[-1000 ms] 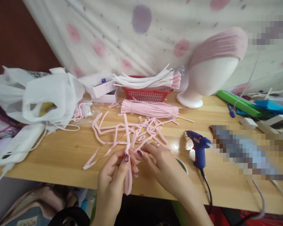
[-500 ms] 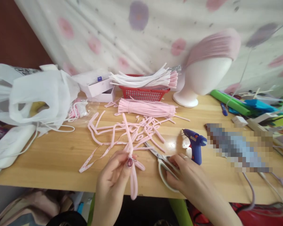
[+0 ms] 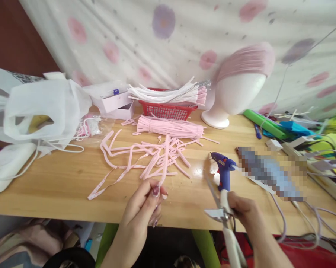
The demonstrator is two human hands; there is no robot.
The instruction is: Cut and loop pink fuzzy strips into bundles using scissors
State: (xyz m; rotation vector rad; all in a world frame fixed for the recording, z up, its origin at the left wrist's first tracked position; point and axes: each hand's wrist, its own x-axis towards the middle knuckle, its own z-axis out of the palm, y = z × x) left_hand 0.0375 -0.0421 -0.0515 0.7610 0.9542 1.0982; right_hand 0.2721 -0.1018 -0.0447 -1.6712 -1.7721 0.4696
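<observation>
My left hand (image 3: 141,210) is closed, pinching a pink pipe cleaner (image 3: 166,160) between thumb and fingers above the table's front edge. The strip stands up from the fingertips and leans slightly right; its lower end is mostly hidden by the hand. In my right hand (image 3: 246,214) is a pair of scissors (image 3: 227,227) with pale handles. Their blades are spread apart, one aimed up and one to the left, clear of the pipe cleaner. Behind my left hand lie loose pink pipe cleaner pieces (image 3: 149,165), with a tied pink bundle (image 3: 170,127) beyond them.
A blue glue gun (image 3: 224,173) stands just behind the scissors. Farther back are a red basket (image 3: 168,111) of white and pink pipe cleaners and a white foam head (image 3: 240,91). Plastic bags (image 3: 42,100) sit at left; cables and a blurred-out object (image 3: 271,173) lie at right.
My right hand has lifted the scissors off the table and turned them, blades now apart. The pink loop that hung below my left hand no longer shows, and the upright strip has swung right.
</observation>
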